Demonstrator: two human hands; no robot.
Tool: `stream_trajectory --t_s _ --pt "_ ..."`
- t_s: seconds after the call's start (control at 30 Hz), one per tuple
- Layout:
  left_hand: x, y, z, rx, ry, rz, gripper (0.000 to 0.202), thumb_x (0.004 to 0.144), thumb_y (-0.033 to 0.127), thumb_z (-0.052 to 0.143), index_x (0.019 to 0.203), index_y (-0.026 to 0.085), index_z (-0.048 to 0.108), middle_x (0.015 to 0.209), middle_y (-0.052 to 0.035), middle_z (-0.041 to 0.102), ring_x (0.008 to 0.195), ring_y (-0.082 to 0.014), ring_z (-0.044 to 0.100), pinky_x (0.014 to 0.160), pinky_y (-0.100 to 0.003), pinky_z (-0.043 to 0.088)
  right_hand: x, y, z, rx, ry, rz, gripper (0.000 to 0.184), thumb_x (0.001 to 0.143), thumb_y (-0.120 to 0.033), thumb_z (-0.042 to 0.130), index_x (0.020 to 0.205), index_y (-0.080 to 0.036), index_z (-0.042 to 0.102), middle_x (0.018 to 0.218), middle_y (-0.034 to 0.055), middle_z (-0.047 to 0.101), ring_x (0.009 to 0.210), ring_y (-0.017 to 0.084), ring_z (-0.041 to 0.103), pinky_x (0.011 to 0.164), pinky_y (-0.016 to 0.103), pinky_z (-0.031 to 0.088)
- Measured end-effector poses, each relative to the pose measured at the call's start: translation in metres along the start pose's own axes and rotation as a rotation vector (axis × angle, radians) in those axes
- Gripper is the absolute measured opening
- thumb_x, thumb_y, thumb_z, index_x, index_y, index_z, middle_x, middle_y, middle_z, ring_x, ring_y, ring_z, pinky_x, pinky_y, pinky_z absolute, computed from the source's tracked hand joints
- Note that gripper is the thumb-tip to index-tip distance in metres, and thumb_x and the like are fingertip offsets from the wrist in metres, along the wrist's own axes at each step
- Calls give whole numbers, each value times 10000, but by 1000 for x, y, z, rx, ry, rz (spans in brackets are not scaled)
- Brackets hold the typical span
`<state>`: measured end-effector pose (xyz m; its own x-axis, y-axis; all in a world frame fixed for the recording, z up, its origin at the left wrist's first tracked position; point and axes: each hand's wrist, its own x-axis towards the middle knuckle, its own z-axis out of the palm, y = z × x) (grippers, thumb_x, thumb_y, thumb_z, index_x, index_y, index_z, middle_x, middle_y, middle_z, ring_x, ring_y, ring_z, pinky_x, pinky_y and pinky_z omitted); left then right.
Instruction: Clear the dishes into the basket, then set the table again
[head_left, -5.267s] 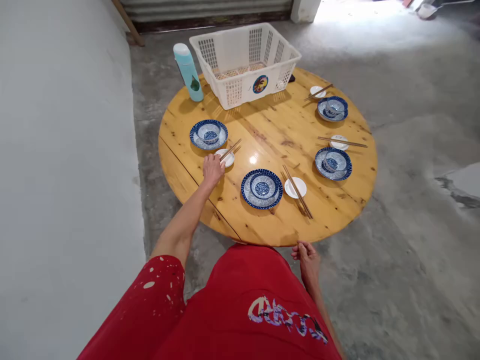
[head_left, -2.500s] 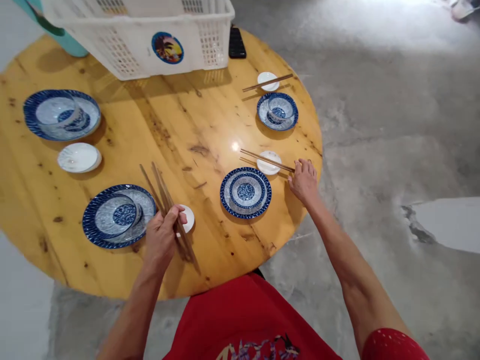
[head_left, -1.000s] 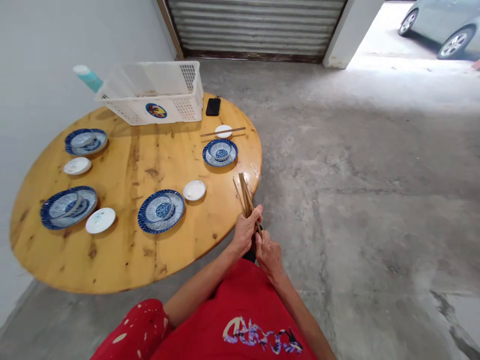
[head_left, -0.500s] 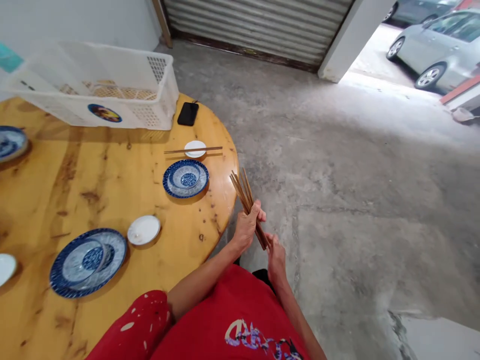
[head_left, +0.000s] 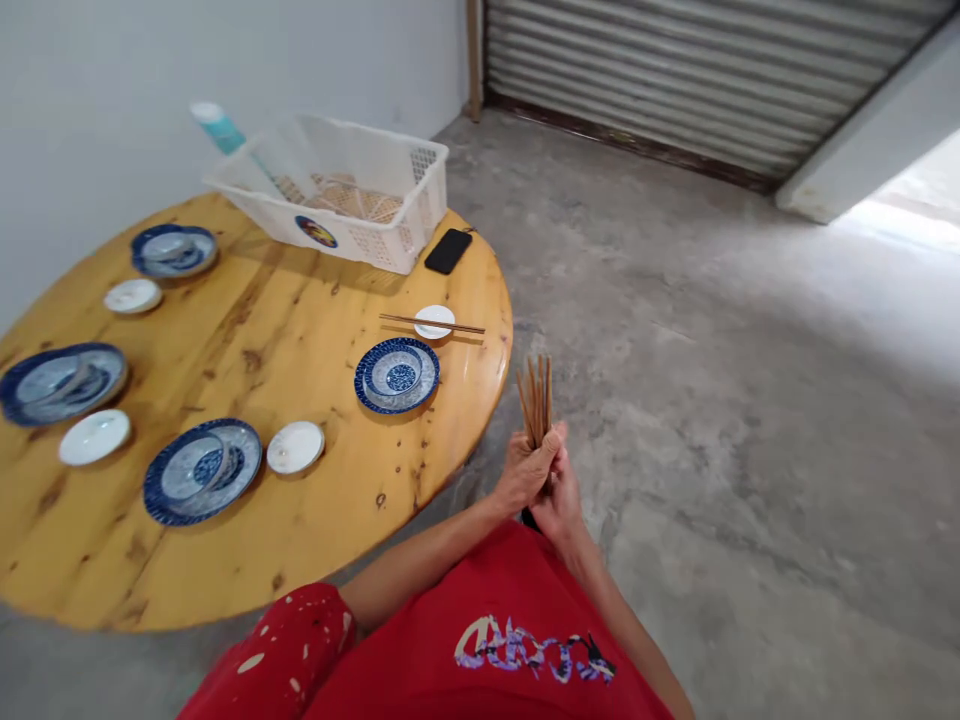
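Note:
My left hand [head_left: 523,472] and my right hand [head_left: 561,492] are pressed together in front of my body, both closed round a bundle of wooden chopsticks [head_left: 536,400] that stands nearly upright. They hover over the concrete floor just off the right edge of the round wooden table [head_left: 300,320]. One pair of chopsticks [head_left: 431,323] still lies across a small white dish [head_left: 434,318]. Beside it sits a blue patterned plate with a bowl [head_left: 397,374].
More blue plates [head_left: 202,470] and small white dishes [head_left: 295,446] lie over the table. At its far side stand a white plastic basket [head_left: 337,190], a teal bottle [head_left: 217,126] and a black phone [head_left: 448,250]. A white wall is left, a roller shutter behind.
I have walked round the table, picking chopsticks off the small dishes. The bundle went from my left hand alone to both hands and now stands more upright.

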<state>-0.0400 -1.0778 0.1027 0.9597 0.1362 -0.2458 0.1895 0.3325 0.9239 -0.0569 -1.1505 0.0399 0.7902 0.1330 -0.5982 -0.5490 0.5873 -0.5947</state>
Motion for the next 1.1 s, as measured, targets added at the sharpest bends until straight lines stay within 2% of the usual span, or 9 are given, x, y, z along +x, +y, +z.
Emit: stream_trajectory --t_s 0.1,0.17,0.27,0.33,0.5,0.8,0.9,0.97,1.1 --pt "28 10 25 -59 235 50 579 796 666 626 507 189 474 434 31 425 414 -67 392 442 -210 322 24 -35 2 -141 -95 22 270 843 -514 602 801 -249 633 794 11 714 795 196 676 632 286 545" --pt "43 11 41 -110 342 91 556 789 649 641 523 193 468 428 45 407 400 -61 371 436 -210 313 38 -52 4 -185 -160 48 274 831 -506 614 754 -243 601 752 1 695 759 186 661 612 272 525" --pt "58 8 56 -131 494 151 526 790 603 663 527 186 480 436 48 410 396 -52 360 422 -209 287 53 -68 7 -173 -218 133 257 777 -466 677 713 -235 582 676 -29 657 670 160 626 587 248 503" --pt "63 7 59 -132 596 176 500 771 554 705 526 182 479 440 50 420 397 -45 359 415 -204 280 59 -73 9 -177 -244 228 248 762 -464 697 748 -232 612 658 -38 649 629 150 610 569 240 495" --pt "69 19 40 -260 772 178 449 749 520 728 587 187 474 421 79 410 341 -30 309 359 -188 240 69 -77 19 -289 -439 410 312 818 -527 673 876 -220 673 769 -22 705 663 145 641 578 231 503" --pt "68 42 -14 -398 980 321 430 731 521 760 635 187 507 396 109 355 308 -21 286 343 -168 246 86 -66 55 -770 -961 283 553 837 -711 550 1013 -217 723 859 -1 710 754 184 656 676 296 542" --pt "64 46 -31 -424 1032 343 434 721 525 765 633 183 512 418 105 372 311 -17 285 338 -169 237 111 -65 67 -993 -1040 92 524 915 -641 465 963 -189 726 846 22 706 793 189 650 751 306 530" --pt "60 48 -44 -426 1050 359 428 730 526 756 636 179 524 415 105 367 311 -17 281 338 -169 228 139 -67 82 -1190 -1000 -171 444 932 -551 480 978 -179 718 912 53 710 853 198 648 823 321 512" --pt "52 47 -68 -429 1084 338 440 754 551 727 631 177 531 391 105 338 312 -20 268 343 -165 228 206 -72 126 -1557 -814 -753 373 920 -359 506 1165 -113 643 1178 178 652 1099 267 582 1011 421 420"
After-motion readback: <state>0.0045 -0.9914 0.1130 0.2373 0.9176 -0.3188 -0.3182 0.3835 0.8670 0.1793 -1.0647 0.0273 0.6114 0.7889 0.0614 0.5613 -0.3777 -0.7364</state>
